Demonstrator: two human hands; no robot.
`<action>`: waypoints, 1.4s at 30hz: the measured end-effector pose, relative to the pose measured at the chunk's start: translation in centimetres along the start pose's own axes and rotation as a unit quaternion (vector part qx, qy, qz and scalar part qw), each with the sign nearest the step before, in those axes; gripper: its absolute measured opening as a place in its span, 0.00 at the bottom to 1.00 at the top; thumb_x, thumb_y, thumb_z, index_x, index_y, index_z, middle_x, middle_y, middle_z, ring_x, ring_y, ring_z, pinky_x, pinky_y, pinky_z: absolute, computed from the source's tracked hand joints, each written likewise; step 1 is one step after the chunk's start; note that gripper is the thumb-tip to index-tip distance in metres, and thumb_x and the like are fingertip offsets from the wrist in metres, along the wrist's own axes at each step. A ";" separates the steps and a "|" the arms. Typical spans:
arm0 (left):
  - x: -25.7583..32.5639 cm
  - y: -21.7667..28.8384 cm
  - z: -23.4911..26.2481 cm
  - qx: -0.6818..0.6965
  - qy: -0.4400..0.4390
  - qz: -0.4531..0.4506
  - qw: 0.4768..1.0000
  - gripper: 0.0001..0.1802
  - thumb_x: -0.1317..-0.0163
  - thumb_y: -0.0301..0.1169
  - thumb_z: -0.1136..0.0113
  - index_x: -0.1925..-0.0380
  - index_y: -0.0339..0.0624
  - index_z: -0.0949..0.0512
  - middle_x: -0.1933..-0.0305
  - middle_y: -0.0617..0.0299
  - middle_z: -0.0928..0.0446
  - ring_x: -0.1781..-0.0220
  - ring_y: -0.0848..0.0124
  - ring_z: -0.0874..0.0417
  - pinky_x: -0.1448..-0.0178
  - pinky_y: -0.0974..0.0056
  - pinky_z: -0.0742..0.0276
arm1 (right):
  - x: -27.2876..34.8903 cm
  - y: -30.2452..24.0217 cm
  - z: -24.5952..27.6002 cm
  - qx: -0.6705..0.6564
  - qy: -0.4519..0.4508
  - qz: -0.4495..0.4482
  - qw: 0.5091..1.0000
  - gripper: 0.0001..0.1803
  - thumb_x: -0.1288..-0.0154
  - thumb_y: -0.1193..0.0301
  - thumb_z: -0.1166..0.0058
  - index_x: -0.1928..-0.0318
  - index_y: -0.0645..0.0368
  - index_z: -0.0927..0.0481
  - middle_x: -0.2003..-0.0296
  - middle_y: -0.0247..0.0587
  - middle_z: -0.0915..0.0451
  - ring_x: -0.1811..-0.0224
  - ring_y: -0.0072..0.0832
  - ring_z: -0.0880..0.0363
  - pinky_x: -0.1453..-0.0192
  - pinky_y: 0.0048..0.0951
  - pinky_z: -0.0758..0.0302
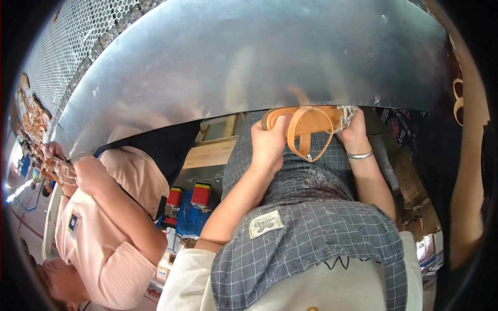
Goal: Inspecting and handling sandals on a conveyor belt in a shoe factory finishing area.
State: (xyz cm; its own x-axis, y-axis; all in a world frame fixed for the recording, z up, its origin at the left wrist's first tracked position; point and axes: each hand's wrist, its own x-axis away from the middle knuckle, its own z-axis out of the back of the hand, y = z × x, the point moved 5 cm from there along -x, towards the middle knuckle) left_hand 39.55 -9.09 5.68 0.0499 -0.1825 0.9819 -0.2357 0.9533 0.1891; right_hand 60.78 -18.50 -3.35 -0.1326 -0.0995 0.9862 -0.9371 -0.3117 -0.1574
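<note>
Between my two hands is a tan sandal [322,120], held level just past the near edge of the metal worktop. My left hand [270,141] grips its left end, the thumb lying on the tan insole. At the other end my right hand [356,129] is closed around the part with the silvery, braided-looking trim [346,116]; most of its fingers are hidden. A loose tan strap [291,136] loops down from the sandal toward my lap, with a small metal piece at its lowest point.
A shiny metal worktop [249,57] curves across in front of me. Tan sandal parts [33,116] are heaped at far left, near a co-worker's hands [85,171]. Red boxes [201,195] and a blue crate [191,220] stand below. Another person's arm [467,155] is at right.
</note>
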 end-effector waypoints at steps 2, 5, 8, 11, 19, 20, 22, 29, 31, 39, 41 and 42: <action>-0.1 0.3 0.0 0.010 0.002 0.006 1.000 0.10 0.41 0.27 0.43 0.64 0.30 0.22 0.66 0.58 0.20 0.67 0.73 0.20 0.66 0.67 0.23 | 0.4 0.0 -0.6 -0.010 0.003 0.004 1.000 0.12 0.33 0.70 0.61 0.60 0.61 0.24 0.63 0.42 0.21 0.62 0.32 0.21 0.52 0.36 0.23; 0.2 1.5 -0.3 0.021 0.017 0.016 1.000 0.09 0.42 0.27 0.43 0.65 0.31 0.21 0.67 0.58 0.20 0.68 0.73 0.20 0.67 0.66 0.22 | 1.0 0.3 -1.3 0.008 0.019 0.003 1.000 0.13 0.32 0.69 0.61 0.59 0.62 0.24 0.62 0.42 0.21 0.61 0.32 0.21 0.51 0.36 0.23; -0.3 1.4 0.3 -0.005 0.021 0.027 0.999 0.11 0.39 0.29 0.45 0.61 0.31 0.24 0.63 0.56 0.21 0.64 0.69 0.19 0.65 0.63 0.19 | -0.1 1.3 -0.8 0.003 -0.004 -0.012 1.000 0.12 0.32 0.70 0.61 0.60 0.61 0.23 0.67 0.42 0.20 0.63 0.33 0.21 0.54 0.36 0.23; -0.9 2.3 0.2 -0.014 0.010 0.030 0.999 0.13 0.38 0.30 0.43 0.57 0.30 0.26 0.59 0.54 0.21 0.59 0.64 0.18 0.63 0.60 0.16 | -1.3 1.1 0.6 -0.004 0.020 0.007 1.000 0.12 0.31 0.70 0.62 0.61 0.59 0.23 0.69 0.41 0.21 0.64 0.32 0.21 0.55 0.37 0.23; -1.2 4.0 0.1 -0.084 -0.200 -0.071 0.973 0.24 0.46 0.25 0.37 0.48 0.35 0.29 0.54 0.56 0.24 0.56 0.70 0.21 0.55 0.66 0.21 | 4.3 0.5 -0.3 0.066 -0.097 0.069 0.991 0.19 0.27 0.66 0.66 0.42 0.60 0.32 0.47 0.44 0.25 0.45 0.37 0.25 0.39 0.40 0.28; -0.4 3.9 0.0 -0.083 -0.237 -0.106 0.962 0.27 0.49 0.23 0.36 0.47 0.36 0.30 0.54 0.57 0.24 0.54 0.70 0.21 0.52 0.66 0.22 | 5.6 0.0 -0.5 0.010 -0.165 0.061 0.984 0.19 0.27 0.66 0.67 0.42 0.60 0.31 0.46 0.44 0.25 0.44 0.36 0.26 0.37 0.40 0.30; 0.8 3.4 -0.7 -0.092 -0.285 -0.125 0.946 0.33 0.55 0.23 0.31 0.45 0.37 0.30 0.52 0.58 0.24 0.50 0.70 0.23 0.44 0.66 0.27 | 6.7 -0.6 1.6 -0.047 -0.232 0.061 0.970 0.20 0.26 0.65 0.67 0.43 0.63 0.31 0.44 0.44 0.26 0.42 0.36 0.28 0.34 0.40 0.34; 3.6 3.2 0.5 0.006 -0.329 -0.089 0.940 0.28 0.35 0.46 0.48 0.41 0.39 0.34 0.45 0.57 0.28 0.46 0.68 0.24 0.46 0.58 0.23 | 9.9 -1.2 1.5 -0.032 -0.257 0.077 0.963 0.21 0.26 0.64 0.68 0.43 0.62 0.30 0.45 0.44 0.26 0.41 0.35 0.28 0.35 0.40 0.33; 3.4 3.0 1.1 0.024 -0.326 -0.096 0.940 0.34 0.30 0.56 0.69 0.39 0.40 0.37 0.43 0.56 0.29 0.45 0.65 0.23 0.49 0.55 0.19 | 10.4 -1.4 1.1 -0.013 -0.226 0.084 0.970 0.21 0.26 0.64 0.68 0.43 0.62 0.30 0.45 0.43 0.26 0.42 0.35 0.28 0.35 0.40 0.33; 3.7 2.6 0.4 0.077 -0.371 -0.023 0.925 0.31 0.27 0.51 0.75 0.38 0.39 0.39 0.41 0.50 0.31 0.44 0.58 0.23 0.53 0.52 0.16 | 12.2 -2.4 0.2 -0.002 -0.171 0.098 0.980 0.19 0.26 0.66 0.69 0.44 0.61 0.29 0.47 0.42 0.24 0.45 0.34 0.25 0.42 0.39 0.26; 4.2 2.6 0.0 0.088 -0.371 -0.016 0.925 0.31 0.27 0.51 0.75 0.37 0.40 0.39 0.41 0.50 0.31 0.45 0.58 0.23 0.53 0.52 0.16 | 12.4 -2.7 0.3 -0.007 -0.165 0.105 0.981 0.19 0.26 0.65 0.68 0.44 0.61 0.29 0.47 0.42 0.24 0.45 0.34 0.24 0.42 0.39 0.26; 4.4 2.5 -0.1 0.086 -0.373 -0.015 0.924 0.31 0.27 0.51 0.75 0.37 0.40 0.39 0.41 0.50 0.31 0.45 0.58 0.23 0.53 0.52 0.16 | 12.6 -3.0 0.5 -0.009 -0.158 0.111 0.981 0.19 0.26 0.65 0.68 0.44 0.61 0.29 0.47 0.41 0.24 0.46 0.33 0.24 0.42 0.39 0.26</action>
State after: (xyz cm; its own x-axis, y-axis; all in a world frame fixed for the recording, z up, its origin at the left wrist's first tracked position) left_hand 39.30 -7.43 10.45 -0.6081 -0.3852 0.6942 -0.3994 0.9041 0.1518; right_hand 62.04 -19.29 9.56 -0.2299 -0.4521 0.8618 -0.9021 -0.2333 -0.3630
